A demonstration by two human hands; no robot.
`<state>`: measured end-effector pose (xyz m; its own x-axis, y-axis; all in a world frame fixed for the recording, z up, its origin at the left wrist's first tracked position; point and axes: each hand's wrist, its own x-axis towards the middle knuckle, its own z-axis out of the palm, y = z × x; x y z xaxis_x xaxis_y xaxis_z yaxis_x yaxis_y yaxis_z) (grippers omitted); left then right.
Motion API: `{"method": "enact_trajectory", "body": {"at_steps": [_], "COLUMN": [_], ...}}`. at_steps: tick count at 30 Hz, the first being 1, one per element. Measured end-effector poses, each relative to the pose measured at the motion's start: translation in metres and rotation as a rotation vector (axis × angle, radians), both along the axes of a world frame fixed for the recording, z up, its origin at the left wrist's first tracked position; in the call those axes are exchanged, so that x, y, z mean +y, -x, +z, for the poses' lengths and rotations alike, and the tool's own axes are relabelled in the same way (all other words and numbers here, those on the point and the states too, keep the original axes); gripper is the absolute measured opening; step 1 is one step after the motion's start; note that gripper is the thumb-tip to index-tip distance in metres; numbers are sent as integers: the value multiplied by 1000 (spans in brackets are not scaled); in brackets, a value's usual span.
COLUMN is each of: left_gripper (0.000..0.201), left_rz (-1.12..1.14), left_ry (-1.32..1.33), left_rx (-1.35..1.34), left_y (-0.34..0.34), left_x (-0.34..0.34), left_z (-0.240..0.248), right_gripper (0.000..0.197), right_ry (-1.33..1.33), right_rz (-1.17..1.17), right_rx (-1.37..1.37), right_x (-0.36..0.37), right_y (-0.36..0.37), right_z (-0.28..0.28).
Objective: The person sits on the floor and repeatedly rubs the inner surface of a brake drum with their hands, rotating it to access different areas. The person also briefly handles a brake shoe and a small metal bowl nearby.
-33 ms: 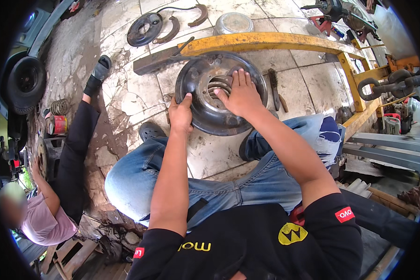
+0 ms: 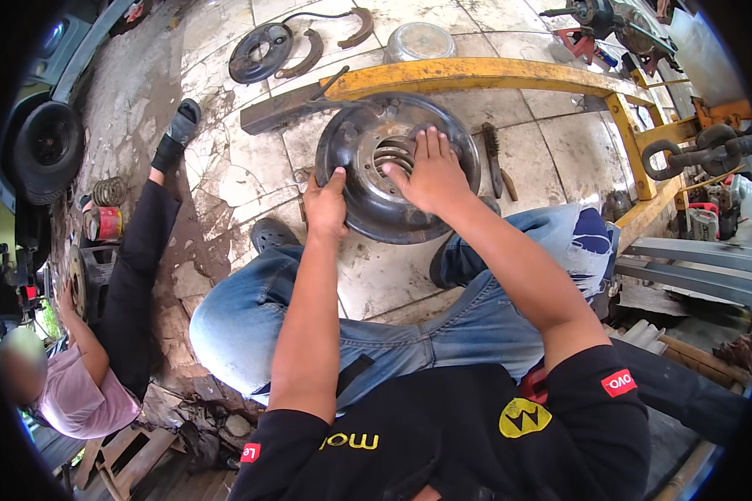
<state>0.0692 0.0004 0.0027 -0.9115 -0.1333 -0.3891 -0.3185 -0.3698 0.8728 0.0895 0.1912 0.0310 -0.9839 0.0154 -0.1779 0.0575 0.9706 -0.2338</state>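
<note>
A large black brake backing plate (image 2: 355, 204), round and dished with a pale ring about its centre hole, lies in front of my bent legs. Its left rim is gripped by my left hand (image 2: 325, 203), thumb on top and the fingers mostly hidden at the edge. My right hand (image 2: 435, 174) rests flat on the plate's right side, fingers stretched forward and thumb over the hole. Curved metal bands (image 2: 393, 155) show inside that hole. To the right of the plate lie a wire brush (image 2: 491, 155) and a small tool with a wooden handle (image 2: 508, 185).
A yellow steel frame (image 2: 485, 73) runs behind the plate and down the right side. Beyond it are a smaller backing plate (image 2: 261, 52), curved brake shoes (image 2: 301, 55) and a round metal pan (image 2: 420, 42). A co-worker (image 2: 88, 376) sits at left, near a tyre (image 2: 48, 153).
</note>
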Motion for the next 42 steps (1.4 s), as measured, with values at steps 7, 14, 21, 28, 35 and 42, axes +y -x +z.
{"method": "enact_trajectory", "body": {"at_steps": [7,14,21,28,35,42], "left_gripper": [30,30,30,30,29,29], "left_rz": [-3,12,-18,-17,-10,-38], "left_ry": [22,53,106,41,45,123], "left_rx": [-38,-21,-59,-76,-21,-78], "left_y": [-5,-4,-5,-7,-5,-4], "left_x": [4,5,4,10,2,3], "left_z": [2,-2,4,9,1,6], "right_gripper": [93,93,92,91,88,89], "right_ry": [-13,-54,-26,77,-28,29], "right_rz": [-85,-47,-51,-19,62,-4], "right_rx": [-4,10,-6,36,-155,-107], "right_x": [5,6,2,16,-9,-6], "right_y": [11,12,16,21,-19,-16], "right_z": [7,5,5,-9,20,15]}}
